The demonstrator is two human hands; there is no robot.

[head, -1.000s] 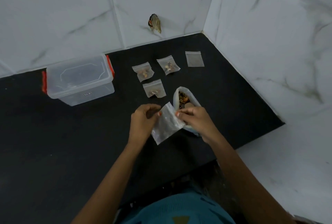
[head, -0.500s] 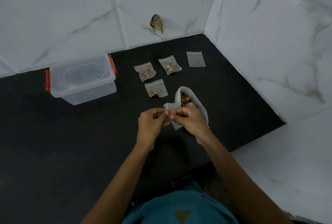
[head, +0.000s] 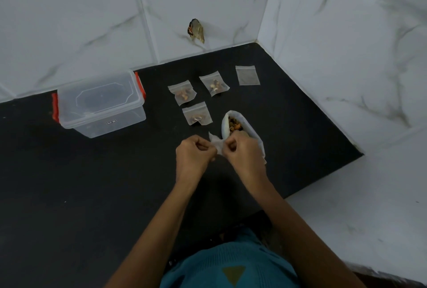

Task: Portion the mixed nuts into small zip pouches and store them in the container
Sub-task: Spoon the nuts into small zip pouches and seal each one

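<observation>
Pinching the small zip pouch [head: 215, 141] from both sides, the left hand [head: 195, 156] and the right hand [head: 245, 152] sit knuckle to knuckle. Each grip is closed on the pouch's edge with the fingers curled in. A second ago the pouch hung flat and spread out between the hands. It is now bunched and mostly hidden, with only a corner poking out at twelve o'clock above the knuckles. Whether its zip is open cannot be told.

The hands have drawn together and moved up the desk [head: 69, 195], so the right hand now overlaps the near end of the open bag of mixed nuts [head: 255, 136], which lies at its one o'clock.

Nothing else has shifted. The nearest filled pouch [head: 197, 114] lies at twelve o'clock from the hands, with the left filled pouch [head: 182, 92] and the right filled pouch [head: 214, 84] beyond it. The empty pouch [head: 247, 75] lies at one o'clock, and the lidded container [head: 99, 103] sits at ten o'clock, well apart.
</observation>
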